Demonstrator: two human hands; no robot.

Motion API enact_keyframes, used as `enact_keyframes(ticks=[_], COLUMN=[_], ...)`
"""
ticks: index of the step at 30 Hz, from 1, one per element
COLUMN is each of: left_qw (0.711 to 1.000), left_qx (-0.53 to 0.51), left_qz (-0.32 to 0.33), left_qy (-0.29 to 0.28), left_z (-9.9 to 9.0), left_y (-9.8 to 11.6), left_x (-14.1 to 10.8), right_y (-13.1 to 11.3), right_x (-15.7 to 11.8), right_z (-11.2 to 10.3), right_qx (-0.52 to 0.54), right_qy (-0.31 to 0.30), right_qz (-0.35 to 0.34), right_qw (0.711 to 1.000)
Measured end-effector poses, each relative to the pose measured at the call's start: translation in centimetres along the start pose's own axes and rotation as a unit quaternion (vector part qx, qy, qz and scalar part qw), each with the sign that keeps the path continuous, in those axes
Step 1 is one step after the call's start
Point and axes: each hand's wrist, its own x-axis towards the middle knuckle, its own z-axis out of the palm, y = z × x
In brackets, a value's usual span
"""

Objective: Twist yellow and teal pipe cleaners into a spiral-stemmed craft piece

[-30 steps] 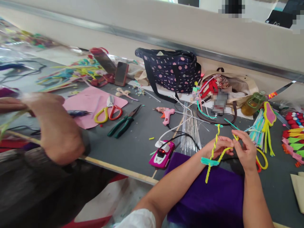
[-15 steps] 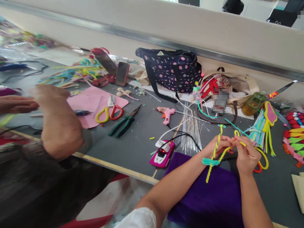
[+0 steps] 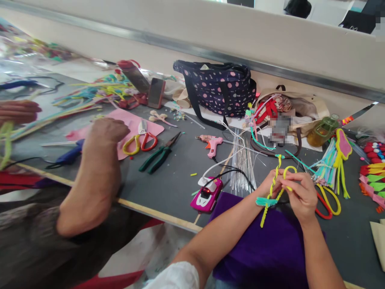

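My left hand (image 3: 270,185) is closed on a yellow pipe cleaner (image 3: 264,217), whose twisted length hangs over the wrist. A short bundle of teal pipe cleaner (image 3: 264,202) crosses that length low down, and a small teal bit sits near its top. Pinched in my right hand (image 3: 302,196), close beside the left fingertips, is the yellow strand, bent into a loop above the fingers. Some of the left fingers are hidden. Just right of my right hand lie scissors (image 3: 337,200) with red and yellow handles. A purple cloth (image 3: 258,249) spreads under my forearms.
Ahead lie metal wires (image 3: 243,168), a pink glue gun (image 3: 211,144), a magenta car-shaped power strip (image 3: 207,196) and green pliers (image 3: 159,154). A co-worker's arm (image 3: 93,180) reaches over the table at left. A polka-dot bag (image 3: 219,88) and an oil-coloured bottle (image 3: 321,132) stand behind.
My right hand has shifted left toward my left hand, and the yellow strand now curls into a bigger loop. More of the scissors shows. The co-worker's arm at left has moved right.
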Motion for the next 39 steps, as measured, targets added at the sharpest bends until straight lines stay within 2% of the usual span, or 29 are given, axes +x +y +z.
enact_keyframes(ticks=[2, 5, 9, 14, 16, 19, 21, 26, 31, 39], left_qw=[1.0, 0.999, 0.997, 0.997, 0.997, 0.998, 0.998, 0.999, 1.0, 0.999], left_qx=[-0.014, 0.009, 0.069, 0.059, 0.05, 0.026, 0.011, -0.008, -0.017, -0.022], left_qz=[-0.001, -0.021, -0.028, -0.046, -0.053, -0.049, -0.037, -0.012, 0.003, 0.016], left_qy=[-0.02, -0.027, 0.008, 0.026, 0.034, 0.04, 0.042, 0.031, 0.012, 0.025], left_z=[-0.2, -0.3, 0.0, 0.0, -0.2, -0.2, -0.2, 0.0, 0.0, -0.1], left_y=[0.2, 0.8, 1.4, 1.5, 1.3, 1.0, 0.8, 0.7, 0.6, -0.1], left_x=[0.0, 0.0, -0.2, -0.1, 0.1, 0.4, 0.5, 0.1, -0.1, 0.6], right_y=[-0.3, -0.9, -2.0, -2.8, -2.6, -2.1, -1.9, -1.7, -1.0, 0.8], right_x=[-0.1, -0.2, -0.1, -0.2, -0.5, -1.0, -1.1, -0.6, -0.2, -0.3], right_z=[0.5, 0.9, 1.0, 1.0, 0.9, 0.7, 0.7, 1.1, 1.1, 1.1], right_qx=[-0.001, 0.004, 0.01, 0.025, 0.033, 0.013, -0.014, -0.083, -0.159, -0.195], right_qy=[-0.039, -0.056, -0.056, -0.037, -0.021, 0.045, 0.069, 0.038, 0.016, 0.056], right_qz=[-0.056, -0.09, -0.111, -0.124, -0.115, -0.085, -0.073, -0.063, -0.024, 0.035], right_qw=[0.998, 0.994, 0.992, 0.991, 0.993, 0.995, 0.995, 0.994, 0.987, 0.979])
